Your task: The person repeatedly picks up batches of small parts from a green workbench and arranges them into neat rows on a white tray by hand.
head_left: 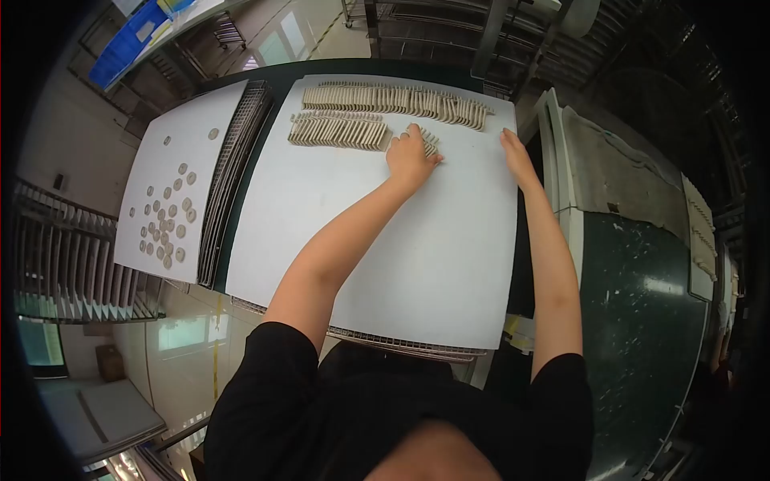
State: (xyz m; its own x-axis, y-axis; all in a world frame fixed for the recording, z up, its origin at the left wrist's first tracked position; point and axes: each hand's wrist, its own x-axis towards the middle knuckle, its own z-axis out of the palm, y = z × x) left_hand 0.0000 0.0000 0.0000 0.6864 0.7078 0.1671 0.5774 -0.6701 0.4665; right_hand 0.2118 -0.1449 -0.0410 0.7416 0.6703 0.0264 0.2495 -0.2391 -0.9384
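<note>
From my remote post I watch the white sheet point(433, 264); a smaller sheet point(168, 128) lies left of it. The long row point(385, 99) of pale pieces runs along the white sheet's far edge, the shorter row point(337, 133) just nearer. My left hand point(411, 160) closes round a small batch point(431, 144) at the shorter row's right end. My right hand point(517, 156) is at the white sheet's right edge (I can't tell its grip). Round discs point(165, 215) dot the smaller sheet.

Glossy tiled floor point(277, 36) marked with yellow lines, window light reflected on it, dark green surface point(634, 321) seen at right, metal racks point(76, 256) placed around.
</note>
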